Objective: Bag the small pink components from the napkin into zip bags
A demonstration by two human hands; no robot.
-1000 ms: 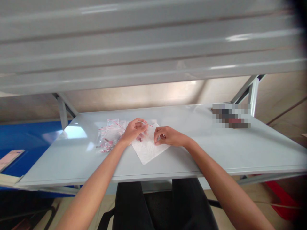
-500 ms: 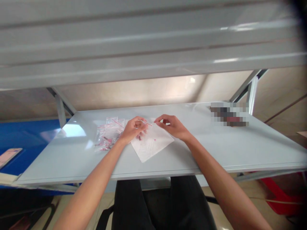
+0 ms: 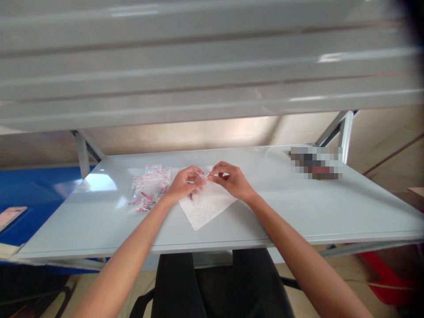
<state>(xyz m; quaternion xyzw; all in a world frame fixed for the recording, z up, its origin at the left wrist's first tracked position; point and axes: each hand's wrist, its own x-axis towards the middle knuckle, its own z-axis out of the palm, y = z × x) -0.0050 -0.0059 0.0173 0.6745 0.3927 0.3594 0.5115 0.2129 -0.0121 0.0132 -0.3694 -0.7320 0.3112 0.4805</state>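
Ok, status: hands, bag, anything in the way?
Left hand holding zip bag; right hand at its red strip. Other zip bags piled left, not blocking.

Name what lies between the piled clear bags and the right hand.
In the head view, between the piled clear bags and the right hand lie the left hand, the red-lined bag it holds, and part of the white sheet.

A pale flat object (image 3: 11,217) lies on the blue surface (image 3: 43,187) at left, a pixelated item (image 3: 316,163) (partly red) far right
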